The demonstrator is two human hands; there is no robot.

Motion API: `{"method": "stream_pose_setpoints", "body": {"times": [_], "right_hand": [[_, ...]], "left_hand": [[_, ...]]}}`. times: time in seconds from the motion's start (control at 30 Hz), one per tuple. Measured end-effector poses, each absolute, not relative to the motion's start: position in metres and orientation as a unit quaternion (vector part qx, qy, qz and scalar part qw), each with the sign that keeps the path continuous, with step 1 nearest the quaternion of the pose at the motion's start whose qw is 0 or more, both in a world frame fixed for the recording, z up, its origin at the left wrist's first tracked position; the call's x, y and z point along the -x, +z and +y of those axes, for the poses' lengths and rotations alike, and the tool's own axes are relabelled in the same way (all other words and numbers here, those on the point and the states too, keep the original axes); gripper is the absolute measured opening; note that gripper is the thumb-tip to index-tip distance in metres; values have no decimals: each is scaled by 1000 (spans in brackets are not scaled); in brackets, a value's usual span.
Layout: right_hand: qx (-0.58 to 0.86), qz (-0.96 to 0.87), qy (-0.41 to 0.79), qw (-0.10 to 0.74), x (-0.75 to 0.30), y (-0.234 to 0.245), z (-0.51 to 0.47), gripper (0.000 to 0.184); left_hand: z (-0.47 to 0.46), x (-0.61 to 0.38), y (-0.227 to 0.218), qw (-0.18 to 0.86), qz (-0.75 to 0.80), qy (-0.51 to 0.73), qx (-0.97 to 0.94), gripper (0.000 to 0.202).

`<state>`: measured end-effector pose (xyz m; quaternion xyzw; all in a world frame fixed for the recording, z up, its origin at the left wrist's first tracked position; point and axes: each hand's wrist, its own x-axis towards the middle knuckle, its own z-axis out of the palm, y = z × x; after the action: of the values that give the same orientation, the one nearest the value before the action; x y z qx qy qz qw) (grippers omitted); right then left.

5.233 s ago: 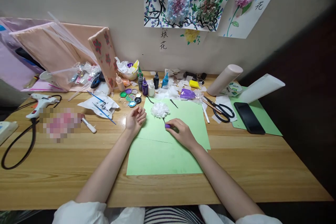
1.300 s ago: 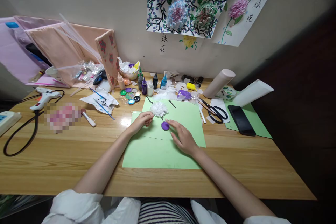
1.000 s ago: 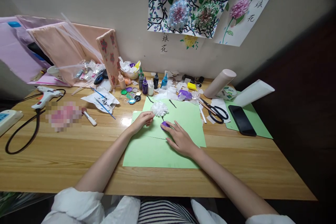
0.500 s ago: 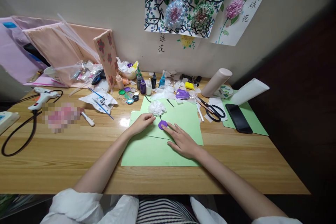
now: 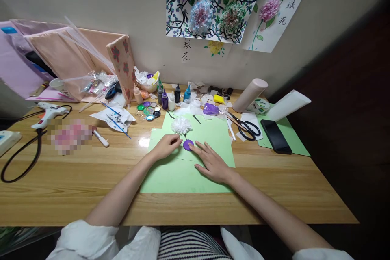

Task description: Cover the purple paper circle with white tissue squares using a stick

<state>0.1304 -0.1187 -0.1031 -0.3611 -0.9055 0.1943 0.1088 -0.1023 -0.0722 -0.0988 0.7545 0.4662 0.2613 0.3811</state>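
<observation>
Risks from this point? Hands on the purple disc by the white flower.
1. The right hand presses beside the purple disc, which lies right below the white flower; a slip may crush its petals.
2. The green sheets lie loose and overlapped; pressing could shift them.
3. Open ink bottles stand close behind; a reach might tip them.

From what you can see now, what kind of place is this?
Probably a home craft corner. Paper-flower pictures are stuck on the wall, small paint bottles, scissors and a glue gun crowd the wooden table, and both hands work on green paper.
</observation>
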Motion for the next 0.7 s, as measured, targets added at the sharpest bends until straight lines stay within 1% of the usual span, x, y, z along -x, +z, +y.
{"method": "stream_pose_setpoints", "body": {"times": [0.1, 0.17, 0.23, 0.3, 0.47, 0.7], "right_hand": [[359, -889, 232, 164, -134, -105, -118, 62], [370, -865, 268, 207, -136, -107, -118, 65], [386, -840, 301, 233, -139, -109, -117, 69], [395, -828, 319, 236, -140, -109, -116, 71], [419, -837, 296, 191, -137, -108, -115, 70], [408, -885, 205, 95, -130, -108, -113, 62]], "left_hand": [[-79, 99, -95, 347, 470, 259, -769, 29], [-87, 96, -92, 309, 447, 252, -801, 29], [-95, 95, -90, 247, 398, 217, -856, 39], [-103, 95, -90, 199, 354, 164, -899, 48], [-114, 99, -91, 168, 348, 87, -918, 59], [-121, 102, -90, 139, 345, 77, -925, 64]]}}
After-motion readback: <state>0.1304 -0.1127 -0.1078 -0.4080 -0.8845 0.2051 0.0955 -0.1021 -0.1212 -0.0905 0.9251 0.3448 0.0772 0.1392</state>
